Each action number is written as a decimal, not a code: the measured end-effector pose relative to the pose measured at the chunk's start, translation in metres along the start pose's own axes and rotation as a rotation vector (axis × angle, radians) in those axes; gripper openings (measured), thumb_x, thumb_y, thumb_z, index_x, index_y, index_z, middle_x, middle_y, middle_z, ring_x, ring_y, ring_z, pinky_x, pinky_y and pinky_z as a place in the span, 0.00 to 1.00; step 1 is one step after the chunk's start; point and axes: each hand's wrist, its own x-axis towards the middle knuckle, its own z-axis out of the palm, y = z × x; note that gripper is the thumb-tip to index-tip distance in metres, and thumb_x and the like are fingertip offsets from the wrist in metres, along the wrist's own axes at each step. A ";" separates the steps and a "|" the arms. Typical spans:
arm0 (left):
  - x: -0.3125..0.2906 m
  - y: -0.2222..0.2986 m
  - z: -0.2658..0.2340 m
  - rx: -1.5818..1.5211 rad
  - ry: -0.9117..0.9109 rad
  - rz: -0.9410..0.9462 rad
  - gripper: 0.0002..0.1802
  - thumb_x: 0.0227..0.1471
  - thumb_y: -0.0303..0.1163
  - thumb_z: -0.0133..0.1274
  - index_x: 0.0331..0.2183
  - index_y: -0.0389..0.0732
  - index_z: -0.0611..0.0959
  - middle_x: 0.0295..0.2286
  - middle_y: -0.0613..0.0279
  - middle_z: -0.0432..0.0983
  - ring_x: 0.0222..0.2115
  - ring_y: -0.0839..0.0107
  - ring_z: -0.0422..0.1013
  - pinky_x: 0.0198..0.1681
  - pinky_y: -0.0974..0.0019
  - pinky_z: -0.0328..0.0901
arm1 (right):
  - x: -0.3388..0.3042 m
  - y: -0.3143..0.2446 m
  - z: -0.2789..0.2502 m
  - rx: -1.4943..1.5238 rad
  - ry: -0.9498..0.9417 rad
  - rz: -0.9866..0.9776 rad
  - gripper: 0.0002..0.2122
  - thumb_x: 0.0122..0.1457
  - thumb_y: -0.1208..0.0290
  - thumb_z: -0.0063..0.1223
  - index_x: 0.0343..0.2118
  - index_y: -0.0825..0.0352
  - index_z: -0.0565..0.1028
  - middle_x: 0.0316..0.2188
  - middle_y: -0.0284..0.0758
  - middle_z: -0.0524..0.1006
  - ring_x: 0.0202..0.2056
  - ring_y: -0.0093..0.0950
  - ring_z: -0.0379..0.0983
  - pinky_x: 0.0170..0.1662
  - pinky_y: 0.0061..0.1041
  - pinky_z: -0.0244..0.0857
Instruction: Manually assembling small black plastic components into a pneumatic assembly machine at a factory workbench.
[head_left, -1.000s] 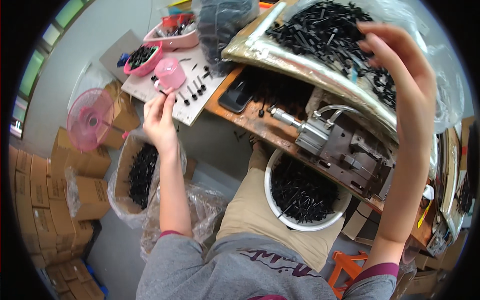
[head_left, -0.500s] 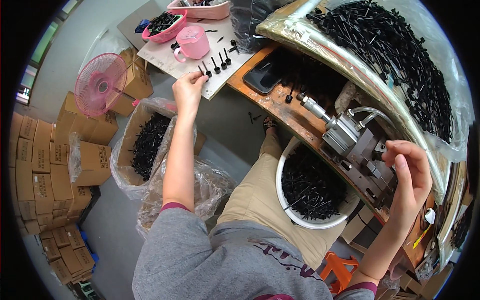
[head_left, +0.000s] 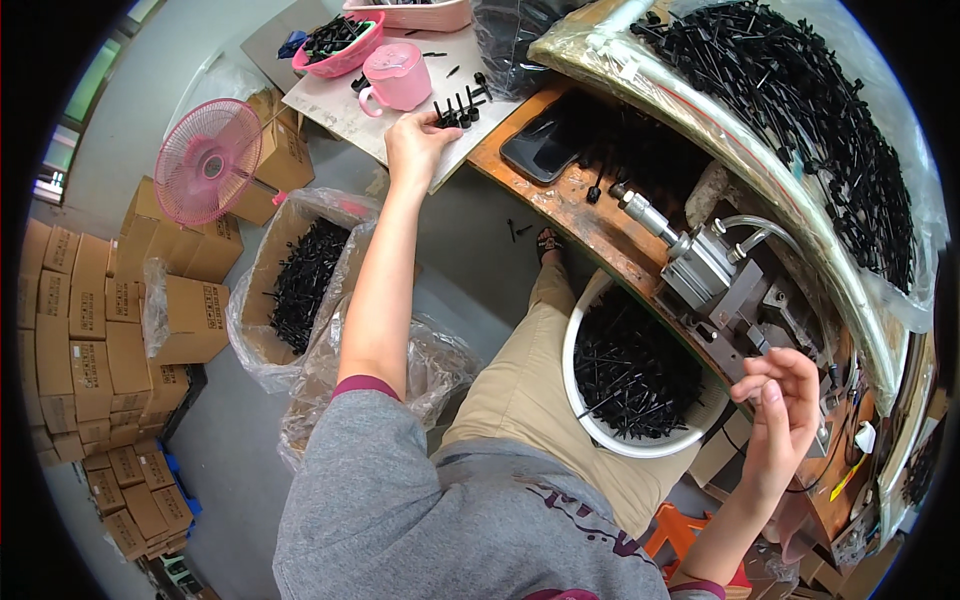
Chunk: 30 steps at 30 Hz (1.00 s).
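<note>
On the corner of the white table (head_left: 345,112), my left hand (head_left: 412,150) is closed at the near end of a short row of upright black stemmed parts (head_left: 465,112), each a thin stem on a round knob. Its fingers pinch one of these, mostly hidden behind the fingers. My right hand (head_left: 780,415) hovers beside the near end of a metal bench fixture with a cylinder (head_left: 697,270), its fingers loosely curled and apart, nothing visible in them. Just beyond the row stands a pink lidded mug (head_left: 397,78).
Black parts fill a white tub (head_left: 590,428) by my legs, a plastic-lined carton (head_left: 262,345) to the left and a large wrapped tray (head_left: 690,120). A phone (head_left: 545,140) lies on the wooden bench (head_left: 520,205). A pink fan (head_left: 210,160) and stacked cartons (head_left: 90,370) stand at left.
My left hand has shifted right along the white table, and the upright parts now stand closer together. My right hand has dropped away from the fixture, toward me. The whole view has shifted slightly.
</note>
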 end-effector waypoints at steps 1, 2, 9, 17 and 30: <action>0.001 0.001 0.001 0.003 0.001 0.014 0.23 0.33 0.28 0.68 0.37 0.32 0.84 0.25 0.51 0.81 0.26 0.68 0.78 0.36 0.67 0.69 | -0.002 0.003 0.002 0.021 0.000 0.004 0.13 0.58 0.78 0.49 0.46 0.75 0.68 0.37 0.43 0.77 0.31 0.24 0.74 0.38 0.22 0.68; 0.004 -0.001 0.004 -0.002 0.009 0.015 0.24 0.32 0.28 0.69 0.37 0.31 0.84 0.26 0.51 0.81 0.26 0.68 0.78 0.36 0.67 0.69 | -0.004 0.005 0.002 0.027 0.005 0.016 0.13 0.58 0.78 0.50 0.46 0.75 0.68 0.37 0.43 0.77 0.31 0.24 0.74 0.38 0.22 0.68; 0.011 -0.012 0.012 -0.109 0.006 -0.009 0.31 0.31 0.27 0.70 0.42 0.26 0.80 0.32 0.49 0.81 0.31 0.68 0.79 0.38 0.68 0.71 | -0.018 0.014 -0.001 0.072 0.064 0.062 0.13 0.58 0.77 0.50 0.45 0.75 0.69 0.36 0.43 0.77 0.30 0.24 0.74 0.38 0.22 0.68; -0.014 -0.012 -0.011 -0.045 0.115 0.048 0.34 0.38 0.32 0.68 0.50 0.41 0.77 0.39 0.60 0.79 0.28 0.77 0.75 0.34 0.71 0.70 | -0.031 0.022 -0.010 0.100 0.136 0.043 0.11 0.58 0.78 0.49 0.44 0.75 0.69 0.35 0.42 0.77 0.31 0.25 0.74 0.39 0.22 0.69; -0.110 0.189 -0.014 -0.504 0.059 0.978 0.20 0.44 0.15 0.59 0.42 0.36 0.79 0.33 0.60 0.79 0.22 0.80 0.68 0.23 0.76 0.63 | 0.020 -0.016 -0.055 -0.425 0.399 -0.408 0.05 0.58 0.82 0.52 0.37 0.73 0.75 0.34 0.33 0.78 0.33 0.18 0.72 0.38 0.16 0.66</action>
